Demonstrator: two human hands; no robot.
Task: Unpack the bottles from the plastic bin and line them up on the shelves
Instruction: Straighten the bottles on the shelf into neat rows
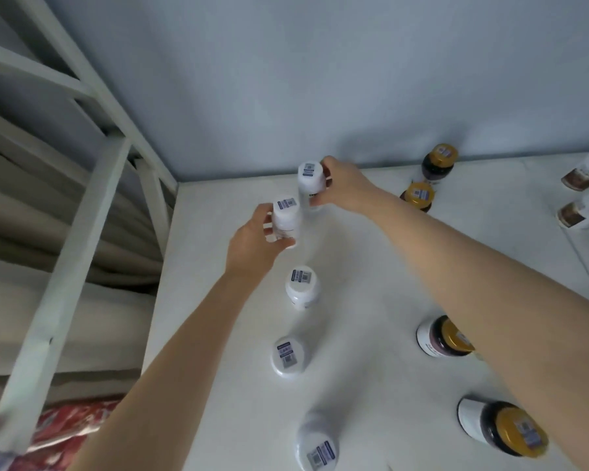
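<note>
- Five white bottles with barcode stickers on their white caps are counted on the white shelf (371, 266), lined up from front to back along its left part.
- Four dark bottles with gold caps are counted further right: two near the back wall (320, 79) and two near the front.
- Two white bottles with brown labels are partly seen at the right edge (580, 195); they are cut off by the frame.
- The rearmost white bottle (310, 181) is pinched by the right hand (342, 190); the fingers are wrapped around its right side and its cap is left uncovered. It is held upright; whether its base touches the shelf cannot be told.
- The second white bottle (285, 219) is pinched by the left hand (252, 249), with fingers closed around its body from the left and below the cap. It stands just in front of the rearmost one, near it but apart.
- Three free white bottles are seen in front of the hands: one (301, 288) just below the left hand, one (288, 356) nearer, and one (317, 443) at the front edge, blurred.
- The rear gold-capped bottles (437, 166) (417, 197) stand just behind the right forearm; the front ones (444, 336) (504, 428) are partly covered by it.
- A white metal frame (82, 215) is seen on the left, with beige fabric (31, 215) behind it and a red patterned item (68, 423) below.
</note>
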